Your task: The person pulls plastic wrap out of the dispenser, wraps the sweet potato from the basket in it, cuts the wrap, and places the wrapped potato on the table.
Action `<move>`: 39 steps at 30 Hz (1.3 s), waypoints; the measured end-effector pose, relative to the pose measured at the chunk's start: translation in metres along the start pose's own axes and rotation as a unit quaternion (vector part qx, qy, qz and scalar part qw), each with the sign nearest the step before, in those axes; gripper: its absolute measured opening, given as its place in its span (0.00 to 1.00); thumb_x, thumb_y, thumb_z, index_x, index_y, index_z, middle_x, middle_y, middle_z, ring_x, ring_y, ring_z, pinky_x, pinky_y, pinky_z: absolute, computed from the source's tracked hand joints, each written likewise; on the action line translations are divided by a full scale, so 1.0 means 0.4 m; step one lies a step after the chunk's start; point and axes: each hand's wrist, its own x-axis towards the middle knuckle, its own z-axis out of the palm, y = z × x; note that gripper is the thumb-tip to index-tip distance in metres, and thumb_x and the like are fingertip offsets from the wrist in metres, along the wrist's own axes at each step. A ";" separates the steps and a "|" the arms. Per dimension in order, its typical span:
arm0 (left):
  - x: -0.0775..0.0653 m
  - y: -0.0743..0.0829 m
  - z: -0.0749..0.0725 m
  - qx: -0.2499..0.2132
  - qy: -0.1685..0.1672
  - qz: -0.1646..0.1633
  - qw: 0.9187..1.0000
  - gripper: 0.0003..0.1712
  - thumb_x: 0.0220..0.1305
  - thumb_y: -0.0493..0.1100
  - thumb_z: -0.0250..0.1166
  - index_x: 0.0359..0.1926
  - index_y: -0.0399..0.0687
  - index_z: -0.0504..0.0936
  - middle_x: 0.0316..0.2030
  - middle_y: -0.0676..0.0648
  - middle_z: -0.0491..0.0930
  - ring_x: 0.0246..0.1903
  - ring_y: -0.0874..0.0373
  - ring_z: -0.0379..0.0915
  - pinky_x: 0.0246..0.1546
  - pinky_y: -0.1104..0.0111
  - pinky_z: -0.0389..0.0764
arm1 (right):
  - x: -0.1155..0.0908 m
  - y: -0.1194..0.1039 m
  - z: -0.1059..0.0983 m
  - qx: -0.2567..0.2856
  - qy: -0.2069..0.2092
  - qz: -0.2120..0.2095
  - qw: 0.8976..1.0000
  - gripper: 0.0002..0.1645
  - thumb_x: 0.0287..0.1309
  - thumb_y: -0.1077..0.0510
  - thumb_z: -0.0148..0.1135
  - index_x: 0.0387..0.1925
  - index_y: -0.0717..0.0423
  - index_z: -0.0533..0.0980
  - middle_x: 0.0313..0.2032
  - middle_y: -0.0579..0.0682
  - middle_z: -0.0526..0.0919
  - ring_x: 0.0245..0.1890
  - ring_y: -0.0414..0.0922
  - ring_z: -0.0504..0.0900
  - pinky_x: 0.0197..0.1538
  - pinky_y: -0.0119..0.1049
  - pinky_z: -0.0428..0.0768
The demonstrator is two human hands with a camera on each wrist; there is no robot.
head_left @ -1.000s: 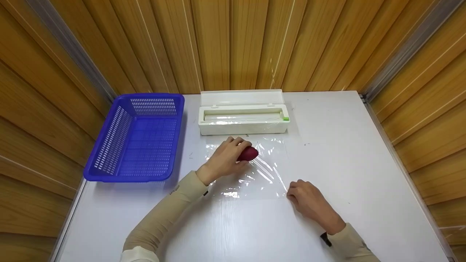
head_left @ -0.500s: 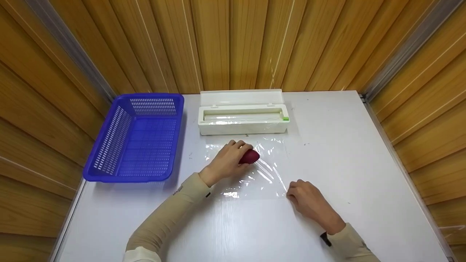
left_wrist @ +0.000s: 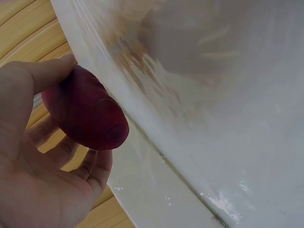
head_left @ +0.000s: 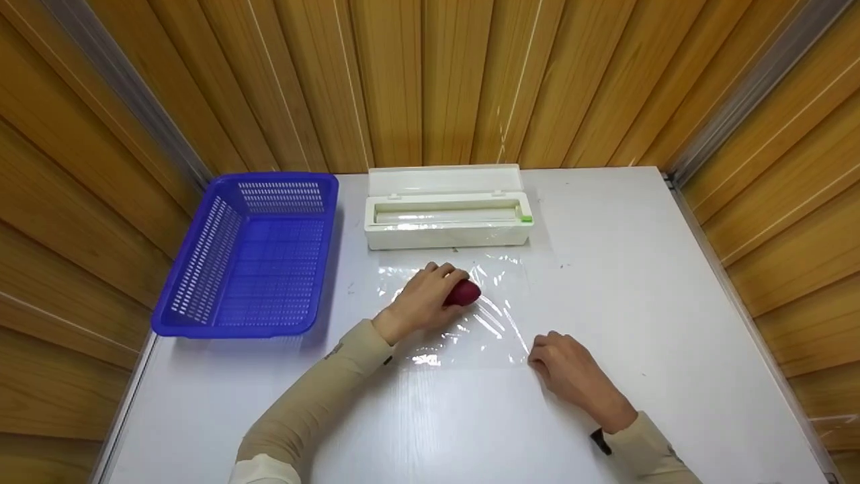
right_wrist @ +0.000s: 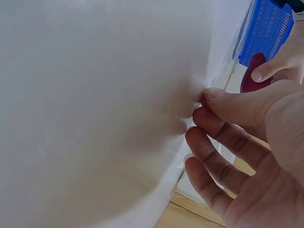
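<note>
In the head view my left hand point(head_left: 423, 299) grips a dark red oblong vegetable point(head_left: 464, 292) above a sheet of clear cling film point(head_left: 494, 329). The left wrist view shows the thumb over this vegetable point(left_wrist: 95, 114) and the fingers beneath it, its blunt ringed end exposed. Lower right, my right hand point(head_left: 571, 370) pinches the film's near right corner between thumb and forefinger; its other fingers curl loosely in the right wrist view. Creases run in the film from the vegetable toward that corner. Behind, the film comes out of a white dispenser box point(head_left: 447, 236) with its lid raised.
A blue plastic basket point(head_left: 312, 323) with slotted sides stands at the left of the white table point(head_left: 645, 289). A small green piece point(head_left: 526, 219) sits at the box's right end. Wood-panelled walls point(head_left: 450, 81) enclose the back and sides.
My left hand has moved slightly toward me and to the right with the vegetable, away from the dispenser box. My right hand has stayed at the film's corner.
</note>
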 end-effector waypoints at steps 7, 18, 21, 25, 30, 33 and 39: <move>0.002 -0.002 0.011 0.005 -0.009 -0.006 1.000 0.31 0.68 0.54 0.74 0.65 0.47 0.79 0.55 0.44 0.84 0.49 0.45 0.77 0.52 0.55 0.81 | 0.004 -0.003 0.002 0.001 0.007 0.003 1.000 0.12 0.49 0.72 0.79 0.25 0.53 0.87 0.29 0.43 0.85 0.28 0.43 0.78 0.33 0.33 0.75; -0.008 -0.007 0.021 0.014 -0.028 -0.004 1.000 0.32 0.66 0.51 0.75 0.67 0.48 0.77 0.56 0.44 0.83 0.50 0.46 0.78 0.54 0.55 0.81 | 0.007 -0.003 -0.002 0.011 -0.002 0.001 1.000 0.10 0.51 0.72 0.78 0.26 0.55 0.88 0.30 0.44 0.86 0.29 0.44 0.78 0.33 0.34 0.75; -0.011 -0.007 0.022 0.017 -0.028 0.001 0.999 0.32 0.65 0.49 0.76 0.66 0.48 0.77 0.55 0.44 0.83 0.50 0.46 0.78 0.54 0.56 0.81 | 0.006 -0.002 -0.002 0.013 0.001 -0.001 1.000 0.11 0.51 0.72 0.78 0.26 0.55 0.87 0.29 0.44 0.86 0.28 0.43 0.77 0.33 0.33 0.74; -0.011 -0.005 0.026 0.019 -0.033 0.002 0.999 0.33 0.64 0.49 0.76 0.66 0.47 0.77 0.56 0.44 0.83 0.51 0.45 0.79 0.56 0.55 0.80 | 0.003 0.001 -0.001 0.011 0.009 -0.005 1.000 0.11 0.50 0.72 0.79 0.26 0.55 0.88 0.30 0.45 0.86 0.29 0.43 0.77 0.33 0.34 0.75; -0.010 -0.002 0.032 0.024 -0.049 -0.006 0.998 0.34 0.64 0.50 0.76 0.68 0.48 0.76 0.57 0.44 0.83 0.52 0.45 0.78 0.56 0.55 0.81 | 0.001 0.004 0.003 0.005 0.023 -0.012 1.000 0.11 0.50 0.72 0.79 0.26 0.54 0.88 0.30 0.44 0.86 0.29 0.44 0.78 0.34 0.34 0.76; -0.011 -0.001 0.035 0.022 -0.055 -0.010 0.998 0.35 0.64 0.50 0.76 0.68 0.48 0.76 0.58 0.44 0.83 0.53 0.45 0.78 0.57 0.55 0.81 | 0.002 0.003 0.004 0.006 0.022 -0.010 1.000 0.11 0.50 0.72 0.79 0.26 0.54 0.88 0.30 0.44 0.86 0.29 0.44 0.78 0.34 0.35 0.77; -0.011 -0.005 0.039 0.023 -0.054 -0.011 0.998 0.34 0.64 0.50 0.76 0.68 0.48 0.76 0.58 0.45 0.82 0.53 0.46 0.78 0.58 0.55 0.80 | 0.002 0.000 0.005 0.012 0.010 -0.002 1.000 0.10 0.51 0.72 0.78 0.27 0.54 0.88 0.31 0.45 0.87 0.30 0.45 0.79 0.35 0.36 0.77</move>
